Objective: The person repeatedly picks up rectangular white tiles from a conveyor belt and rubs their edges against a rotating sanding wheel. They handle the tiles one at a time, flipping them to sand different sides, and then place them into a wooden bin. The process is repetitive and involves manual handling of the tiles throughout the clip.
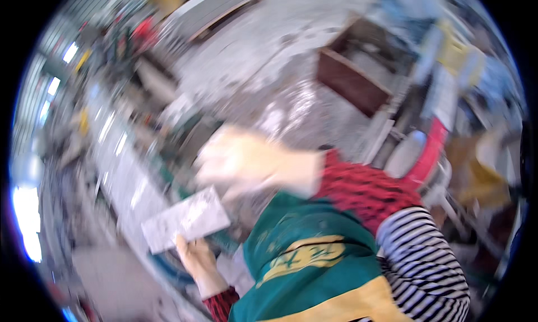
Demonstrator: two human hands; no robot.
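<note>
A pale, flat rectangular slab (188, 220), like a stone tile, lies tilted in front of me at the lower left. My left hand (196, 260) is closed on its near edge, thumb on the upper face; the other fingers are hidden beneath. Just beyond the slab's far right corner is my right hand (241, 159), smeared by motion, so its fingers cannot be made out. Whether it touches the slab is unclear. Red-and-black sleeve cuffs cover both forearms, and a green apron (302, 255) with yellow trim hangs over my front.
A long, shiny wet metal surface (120, 154) runs along my left. On the floor ahead is an open reddish-brown box (353, 84). Blue and yellow cloths or bags (448, 53) and a red strip (428, 154) lie at the right. A grey slab stack (207, 11) stands far off.
</note>
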